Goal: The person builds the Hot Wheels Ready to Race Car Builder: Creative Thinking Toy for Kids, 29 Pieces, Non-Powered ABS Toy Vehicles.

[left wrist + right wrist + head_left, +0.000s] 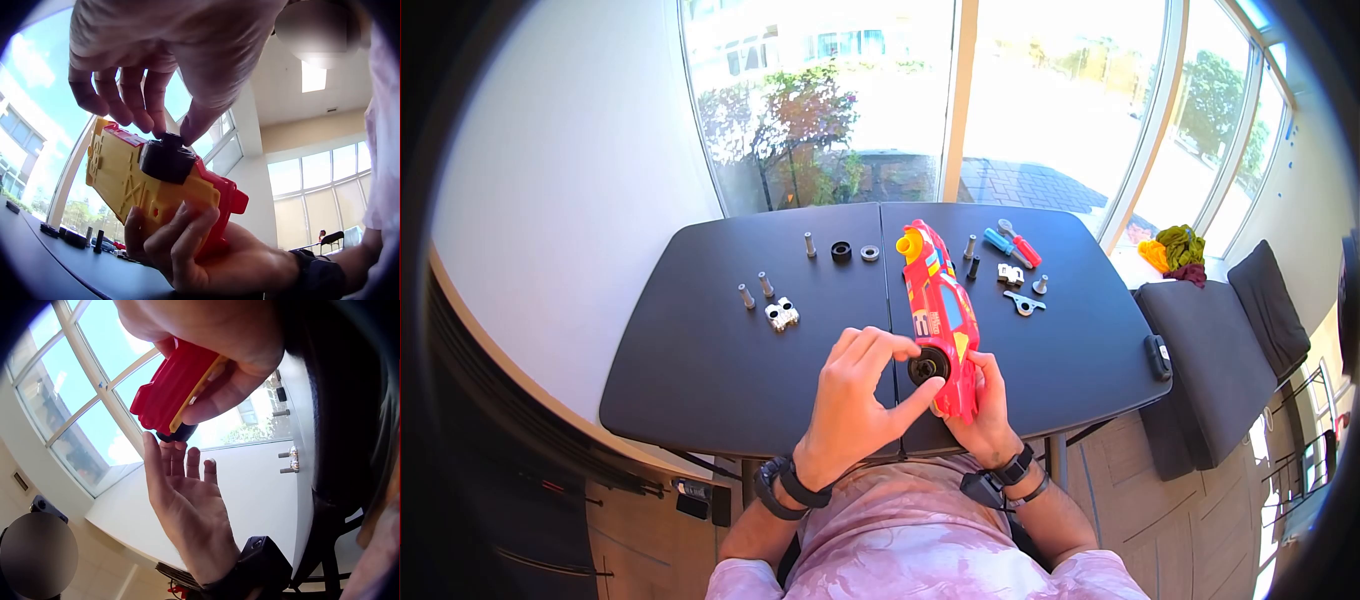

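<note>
A red toy car (945, 300) with a yellow underside (128, 178) is held up on its side over the table's near edge. My right hand (985, 405) grips its near end, fingers curled against the yellow underside in the left wrist view. A black wheel (928, 366) sits on the car's underside, facing my left hand (852, 395). Thumb and index finger of the left hand pinch the small raised hub (172, 139) of that wheel. The other left fingers are bent loosely beside it. A yellow round part (909, 245) shows at the car's far end.
On the dark table (700, 290) stand several grey pegs (809, 244), a black ring (841, 251), a grey ring (870, 254) and a silver block (781, 314). Farther right lie blue-handled (1000, 241) and red-handled (1027, 251) tools, plus a grey bracket (1024, 304). A black case (1158, 357) sits at the right edge.
</note>
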`<action>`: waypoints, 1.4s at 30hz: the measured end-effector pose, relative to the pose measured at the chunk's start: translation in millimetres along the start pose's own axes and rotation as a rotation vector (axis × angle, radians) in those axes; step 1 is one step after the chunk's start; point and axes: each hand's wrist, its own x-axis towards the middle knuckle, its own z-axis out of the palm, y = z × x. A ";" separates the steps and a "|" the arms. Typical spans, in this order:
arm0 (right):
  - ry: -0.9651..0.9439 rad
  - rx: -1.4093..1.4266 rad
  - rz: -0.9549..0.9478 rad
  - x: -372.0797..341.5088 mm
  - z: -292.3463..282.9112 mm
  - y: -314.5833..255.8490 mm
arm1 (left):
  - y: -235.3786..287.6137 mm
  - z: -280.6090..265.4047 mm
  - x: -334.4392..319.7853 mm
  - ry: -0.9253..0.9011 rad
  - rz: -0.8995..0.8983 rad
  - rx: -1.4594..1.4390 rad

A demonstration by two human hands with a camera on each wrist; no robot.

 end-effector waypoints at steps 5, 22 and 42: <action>0.021 0.009 0.004 0.1 0.8 0.3 | 0.8 1.9 1.9 0.008 0.117 -0.102; -0.038 -0.029 0.001 -0.8 -0.8 -1.5 | -6.3 2.7 -3.0 0.024 0.063 0.051; 0.020 0.008 0.011 -1.2 3.3 -0.5 | -1.8 3.4 -3.9 0.038 0.040 0.021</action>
